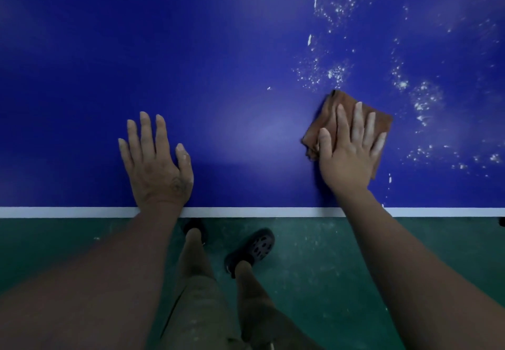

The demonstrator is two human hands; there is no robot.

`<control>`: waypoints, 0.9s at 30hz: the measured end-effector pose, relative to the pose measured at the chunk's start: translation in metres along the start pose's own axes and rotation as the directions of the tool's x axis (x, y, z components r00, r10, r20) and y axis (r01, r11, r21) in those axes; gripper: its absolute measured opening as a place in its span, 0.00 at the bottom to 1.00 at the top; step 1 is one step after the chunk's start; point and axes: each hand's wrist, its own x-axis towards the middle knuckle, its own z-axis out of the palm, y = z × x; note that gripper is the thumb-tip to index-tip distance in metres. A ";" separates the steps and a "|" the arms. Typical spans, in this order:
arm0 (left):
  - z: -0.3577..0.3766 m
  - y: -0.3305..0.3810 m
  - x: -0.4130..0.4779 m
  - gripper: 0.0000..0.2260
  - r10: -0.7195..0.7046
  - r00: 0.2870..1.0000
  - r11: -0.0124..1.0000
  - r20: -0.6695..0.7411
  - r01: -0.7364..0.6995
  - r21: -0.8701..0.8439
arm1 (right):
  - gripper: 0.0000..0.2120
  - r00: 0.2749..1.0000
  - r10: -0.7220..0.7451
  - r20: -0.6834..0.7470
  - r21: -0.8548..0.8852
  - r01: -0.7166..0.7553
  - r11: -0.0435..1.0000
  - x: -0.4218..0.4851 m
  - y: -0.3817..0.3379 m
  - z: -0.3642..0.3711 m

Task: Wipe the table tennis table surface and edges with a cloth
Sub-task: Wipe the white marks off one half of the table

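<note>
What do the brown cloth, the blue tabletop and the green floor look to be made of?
Brown cloth: soft woven or microfibre fabric, matte; it folds and rumples under the right hand.
Blue tabletop: probably hard painted board, smooth with a slight sheen; light glares off it.
Green floor: hard coated or sports flooring, dull and scuffed; exact material unclear.
</note>
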 end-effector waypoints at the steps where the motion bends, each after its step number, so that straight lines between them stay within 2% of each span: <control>1: 0.000 0.000 0.000 0.30 0.000 1.000 1.000 -0.001 0.000 -0.003 | 0.31 0.999 0.031 -0.006 0.010 -0.031 0.999 -0.002 -0.010 0.000; 2: -0.001 0.001 0.000 0.30 0.000 1.000 1.000 -0.001 0.000 -0.006 | 0.32 0.999 0.042 -0.016 0.010 -0.041 0.999 -0.005 -0.023 0.002; 4: -0.001 0.001 0.000 0.30 0.003 1.000 1.000 -0.003 -0.003 -0.011 | 0.31 0.999 -0.027 -0.042 -0.002 0.027 1.000 -0.016 -0.055 0.008; 8: 0.001 0.000 0.000 0.30 0.003 1.000 1.000 -0.012 -0.004 -0.010 | 0.29 0.947 -0.315 -0.062 0.001 0.316 0.949 -0.052 -0.102 0.026; 10: 0.002 0.000 0.000 0.30 0.004 1.000 1.000 -0.013 -0.004 -0.004 | 0.29 0.900 -0.434 -0.049 0.019 0.435 0.900 -0.067 -0.092 0.030; 12: 0.003 -0.001 -0.001 0.30 0.006 1.000 1.000 -0.014 -0.006 -0.001 | 0.29 0.873 -0.485 -0.047 0.011 0.486 0.874 -0.073 -0.063 0.027; 15: 0.003 -0.001 -0.002 0.30 0.008 1.000 1.000 -0.013 -0.008 -0.007 | 0.29 0.904 -0.427 -0.033 -0.050 0.426 0.904 -0.071 -0.002 0.015; 18: 0.002 0.000 0.000 0.30 0.007 1.000 1.000 -0.008 -0.007 -0.011 | 0.30 0.980 -0.195 -0.037 -0.084 0.191 0.978 -0.069 0.061 -0.002; 20: 0.002 0.001 0.000 0.30 0.005 1.000 1.000 -0.011 -0.005 -0.016 | 0.31 0.999 -0.048 -0.020 -0.082 0.046 0.996 -0.068 0.082 -0.009; 22: 0.002 0.001 -0.001 0.30 0.006 1.000 1.000 -0.008 -0.006 -0.021 | 0.31 1.000 0.016 -0.001 -0.084 -0.016 0.996 -0.068 0.076 -0.008; 24: 0.001 0.000 -0.001 0.30 0.000 1.000 1.000 -0.003 0.000 -0.021 | 0.32 1.000 0.000 -0.004 -0.088 -0.001 0.996 -0.068 0.046 -0.004; 27: 0.000 0.001 -0.002 0.30 -0.003 1.000 1.000 0.000 0.003 -0.024 | 0.31 0.986 -0.166 -0.028 -0.074 0.163 0.984 -0.066 -0.021 0.008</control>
